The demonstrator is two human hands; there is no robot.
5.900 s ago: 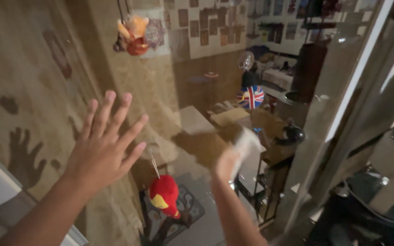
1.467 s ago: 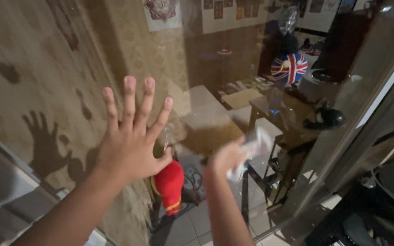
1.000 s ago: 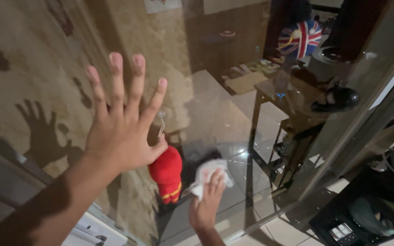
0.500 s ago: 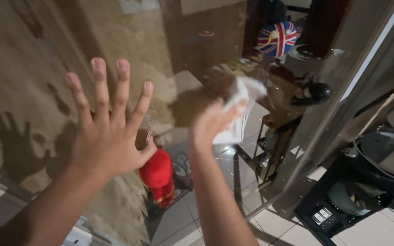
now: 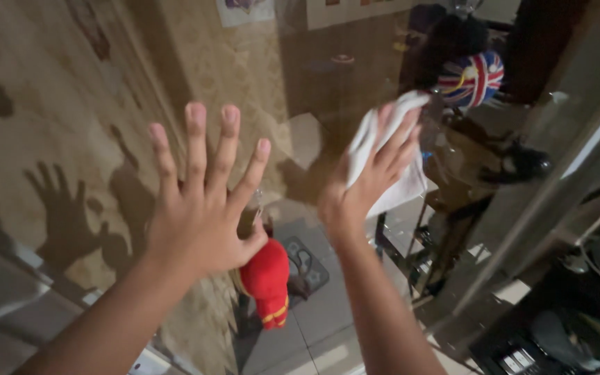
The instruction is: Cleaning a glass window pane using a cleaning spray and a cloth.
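Left hand [image 5: 199, 208] pressed flat against the smooth glass pane [image 5: 300, 83], fingers straight and fanned wide, holding nothing. Right hand [image 5: 366, 180] higher and toward the pane's right edge, palm and stretched fingers pinning a crumpled white cloth [image 5: 390, 163] to the glass; soft, creased folds spilling out above the fingertips and below the heel of the hand. Glossy surface, throwing back dim reflections and a dark hand shadow [image 5: 64, 212] onto the rough, mottled tan wall [image 5: 29, 83] at the left edge. Beneath the left thumb, a rounded red plush toy [image 5: 269, 281] with yellow bands, hanging from a thin metal hook just beside the lower part of the pane. Beyond the cloth, a round ball-like shape [image 5: 472, 78] in red, white and blue stripes, probably behind the glass, though reflection makes that hard to settle. Slanting metal frame [image 5: 550, 187] along the pane's right edge. Pale square floor tiles [image 5: 321, 312] low down, smooth and faintly shiny.
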